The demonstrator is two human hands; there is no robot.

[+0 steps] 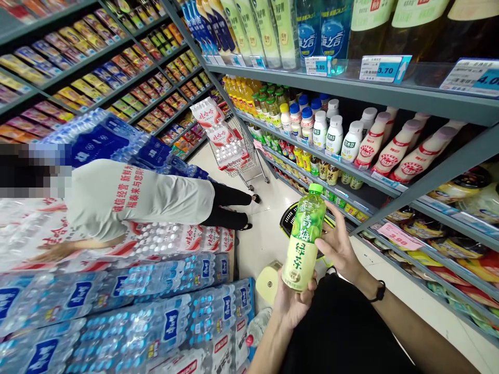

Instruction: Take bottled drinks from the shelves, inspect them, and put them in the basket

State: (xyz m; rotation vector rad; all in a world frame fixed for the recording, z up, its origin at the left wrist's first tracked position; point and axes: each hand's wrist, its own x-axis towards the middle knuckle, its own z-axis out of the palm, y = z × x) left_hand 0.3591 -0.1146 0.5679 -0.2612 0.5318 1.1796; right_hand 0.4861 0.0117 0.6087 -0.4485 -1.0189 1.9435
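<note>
I hold a green tea bottle [304, 236] with a green cap upright in front of me, in a shop aisle. My left hand [292, 301] cups its base from below, fingers closed round it. My right hand [338, 246] grips its side near the middle, thumb and fingers curled on the label. A dark band sits on my right wrist.
Drink shelves [351, 88] run along the right with bottles and price tags. Stacked packs of bottled water [136, 311] fill the left. Another person in a white top [136, 195] bends over them. A wire trolley [237, 156] stands down the aisle. A black basket [290, 218] lies on the floor.
</note>
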